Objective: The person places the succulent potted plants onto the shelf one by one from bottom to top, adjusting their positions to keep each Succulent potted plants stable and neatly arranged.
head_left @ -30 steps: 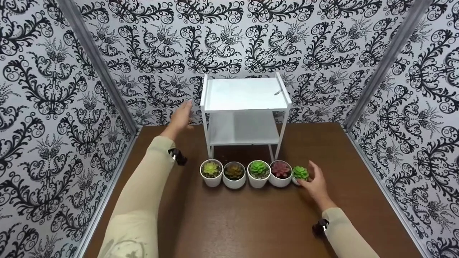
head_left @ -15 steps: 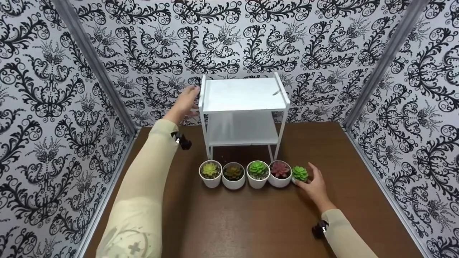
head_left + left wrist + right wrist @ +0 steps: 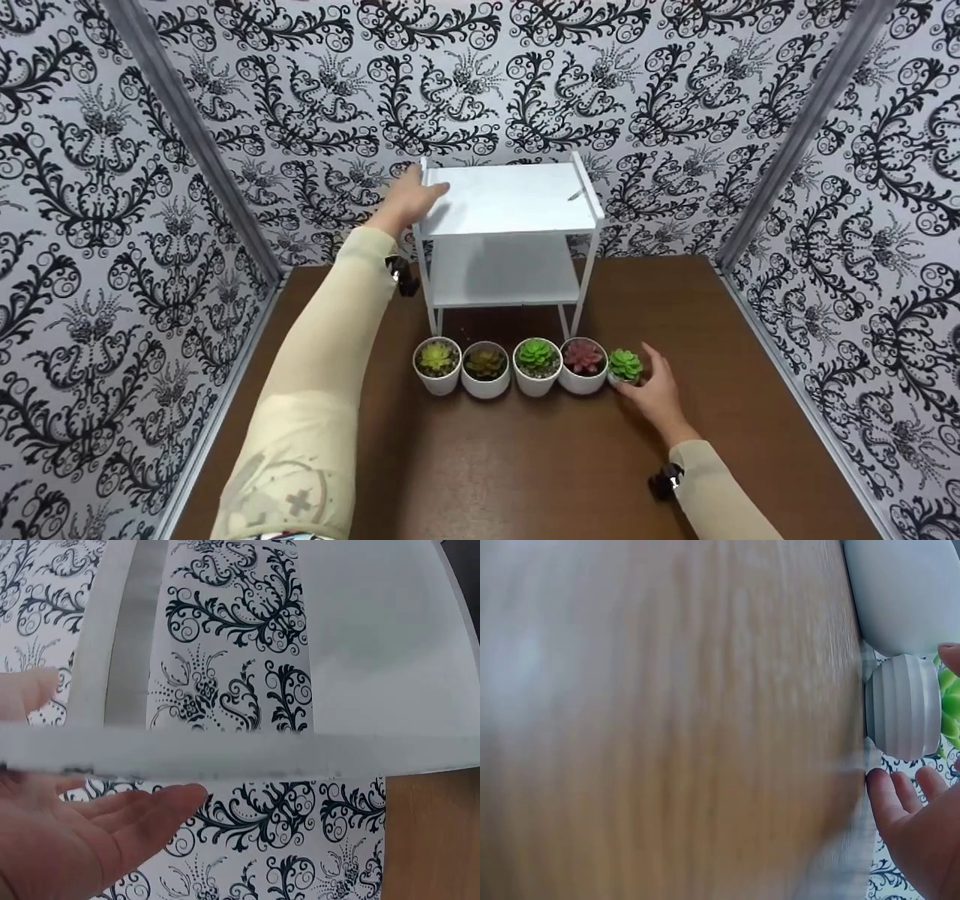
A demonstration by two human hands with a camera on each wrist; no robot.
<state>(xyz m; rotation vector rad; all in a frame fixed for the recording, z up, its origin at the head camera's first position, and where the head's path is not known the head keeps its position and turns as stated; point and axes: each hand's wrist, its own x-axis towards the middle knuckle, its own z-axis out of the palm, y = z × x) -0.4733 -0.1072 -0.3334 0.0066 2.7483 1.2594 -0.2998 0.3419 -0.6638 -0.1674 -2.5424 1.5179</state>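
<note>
In the head view, my left hand [image 3: 409, 201] is at the left edge of a white two-tier shelf [image 3: 510, 199]. Its thumb reaches over the top board while the other fingers lie outside the side rail. The left wrist view shows these fingers [image 3: 142, 829] stretched out, apart from the rail [image 3: 247, 754]. On the right, my right hand [image 3: 660, 394] surrounds a small potted green succulent [image 3: 625, 364] with spread fingers. Seen from the right wrist, the ribbed pot [image 3: 906, 706] stands between thumb and fingers, with a gap to the fingers; thumb contact is unclear.
A row of white pots stands before the shelf: a yellow-green succulent [image 3: 439, 381], a brownish one [image 3: 486, 386], a bright green one [image 3: 536, 385] and a dark red one [image 3: 583, 381]. Patterned walls [image 3: 480, 75] enclose the brown table [image 3: 510, 465].
My left hand has moved up and right, from beside the shelf to its top left edge. The right hand stays around the small succulent pot.
</note>
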